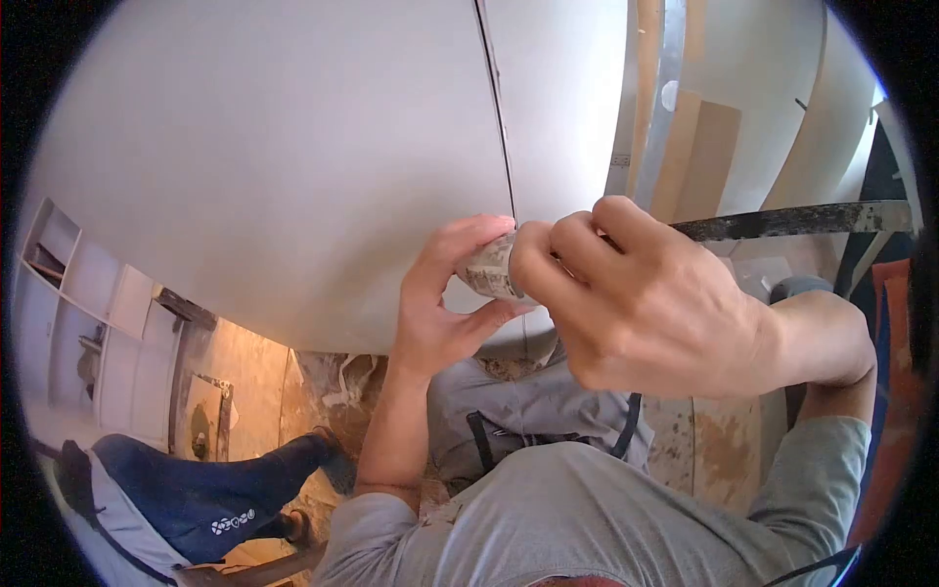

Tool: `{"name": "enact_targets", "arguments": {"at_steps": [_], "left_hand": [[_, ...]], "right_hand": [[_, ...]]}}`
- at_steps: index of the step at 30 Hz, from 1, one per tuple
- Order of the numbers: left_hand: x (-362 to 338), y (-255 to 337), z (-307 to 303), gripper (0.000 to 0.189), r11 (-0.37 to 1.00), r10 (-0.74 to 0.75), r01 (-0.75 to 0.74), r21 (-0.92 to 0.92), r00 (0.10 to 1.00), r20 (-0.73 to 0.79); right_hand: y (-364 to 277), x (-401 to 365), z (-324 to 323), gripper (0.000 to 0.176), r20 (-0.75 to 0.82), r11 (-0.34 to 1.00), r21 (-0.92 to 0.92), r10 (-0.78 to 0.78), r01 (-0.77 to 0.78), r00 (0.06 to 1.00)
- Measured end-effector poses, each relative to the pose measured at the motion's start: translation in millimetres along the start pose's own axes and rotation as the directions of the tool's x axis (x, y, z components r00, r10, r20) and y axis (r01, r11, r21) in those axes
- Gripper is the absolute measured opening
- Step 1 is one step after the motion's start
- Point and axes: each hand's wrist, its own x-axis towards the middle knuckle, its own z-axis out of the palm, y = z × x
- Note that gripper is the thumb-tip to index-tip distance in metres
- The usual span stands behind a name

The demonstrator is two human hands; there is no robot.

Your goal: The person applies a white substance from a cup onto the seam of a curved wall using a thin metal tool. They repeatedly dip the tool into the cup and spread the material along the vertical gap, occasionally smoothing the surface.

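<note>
My left hand (437, 293) curves its thumb and fingers around a small cylindrical container (486, 270) with a pale, printed label. Its kind cannot be made out. My right hand (650, 298) is closed over the container's right end, fingers curled, hiding that end. Both hands are in front of a large, smooth white panel (254, 166), close to a narrow dark seam (499, 108) that runs down it.
A dark, paint-worn bar (802, 221) extends behind my right hand. Brown boards (709, 152) lean at the upper right. White shelving (83, 284) stands left. Another person's dark-trousered leg (215, 494) is at lower left, over a stained floor (254, 362).
</note>
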Motion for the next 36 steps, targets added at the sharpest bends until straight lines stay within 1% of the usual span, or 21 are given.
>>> {"name": "enact_targets", "arguments": {"at_steps": [9,11,12,14,15,16,18,19,20,21,22,23,24,25,27,28,29,30,32,34,36], "left_hand": [[-5,-5,-4,0.071,0.999,-0.037,0.038,0.022,0.999,-0.026],[-8,-8,-7,0.072,0.998,-0.047,0.049,0.026,0.998,-0.041],[-10,-10,-9,0.072,0.998,-0.055,0.057,0.033,0.997,-0.054],[-14,-11,-13,0.073,0.995,-0.087,0.089,0.036,0.995,-0.048],[-17,-12,-14,0.074,0.991,-0.121,0.123,0.044,0.992,-0.040],[-20,-13,-15,0.074,0.993,-0.112,0.114,0.039,0.992,-0.052],[-26,-15,-14,0.075,0.989,-0.149,0.148,-0.027,0.986,-0.069],[-28,-15,-14,0.075,0.990,-0.138,0.135,-0.033,0.987,-0.078],[-29,-15,-14,0.077,0.982,-0.183,0.180,-0.051,0.979,-0.086],[-31,-16,-14,0.078,0.973,-0.225,0.219,-0.069,0.970,-0.090],[-37,-18,-12,0.078,0.978,-0.201,0.194,-0.072,0.975,-0.095],[-44,-23,-11,0.080,0.969,-0.236,0.225,-0.104,0.965,-0.116],[-41,-26,-10,0.081,0.963,-0.253,0.236,-0.132,0.958,-0.133],[-36,-23,-9,0.081,0.977,-0.190,0.173,-0.126,0.973,-0.132],[-33,-17,-5,0.079,0.954,-0.265,0.248,-0.169,0.960,-0.090],[-30,-17,-3,0.079,0.965,-0.219,0.203,-0.166,0.972,-0.087],[-28,-18,-3,0.077,0.966,-0.209,0.191,-0.172,0.974,-0.090],[-25,-18,-3,0.074,0.966,-0.206,0.187,-0.177,0.974,-0.095],[-18,-18,-5,0.072,0.968,-0.171,0.144,-0.205,0.978,-0.120],[-8,-26,-11,0.072,0.959,-0.142,0.098,-0.267,0.978,-0.152],[10,-31,-16,0.072,0.969,-0.046,-0.008,-0.248,0.976,-0.211]], "right_hand": [[-1,8,-12,0.016,0.101,0.996,-0.083,-0.026,0.034,0.995],[3,9,-16,0.020,0.012,0.998,-0.058,0.021,-0.020,1.000],[8,9,-22,0.020,0.017,0.998,-0.061,0.018,-0.017,1.000],[20,3,-36,0.026,0.085,0.994,0.050,0.090,-0.094,0.992],[24,-1,-36,0.025,0.036,0.984,0.119,0.126,-0.130,0.991],[28,-5,-34,0.025,0.039,0.987,0.108,0.115,-0.119,0.993],[35,-16,-24,0.024,-0.050,0.936,0.277,0.239,-0.216,0.970],[37,-20,-23,0.026,-0.018,0.896,0.360,0.284,-0.259,0.959],[37,-26,-15,0.026,-0.019,0.903,0.346,0.278,-0.254,0.961],[37,-32,-3,0.027,-0.056,0.822,0.486,0.369,-0.297,0.928],[39,-37,8,0.028,-0.085,0.724,0.613,0.459,-0.317,0.884],[37,-42,15,0.027,-0.025,0.629,0.683,0.527,-0.370,0.850],[35,-46,21,0.026,0.022,0.537,0.738,0.587,-0.410,0.809],[33,-48,27,0.026,0.013,0.508,0.757,0.616,-0.411,0.788],[26,-49,32,0.023,0.021,0.426,0.806,0.674,-0.411,0.738],[22,-48,34,0.020,0.038,0.371,0.834,0.700,-0.408,0.714],[18,-51,39,0.016,0.147,0.151,0.912,0.748,-0.381,0.647],[21,-51,38,0.016,0.116,0.180,0.911,0.751,-0.371,0.650],[25,-50,36,0.015,0.210,-0.139,0.977,0.765,-0.162,0.608],[38,-41,28,0.021,0.143,-0.087,0.989,0.787,-0.121,0.600],[56,-29,12,0.027,-0.155,0.352,0.913,0.764,-0.204,0.626]]}}
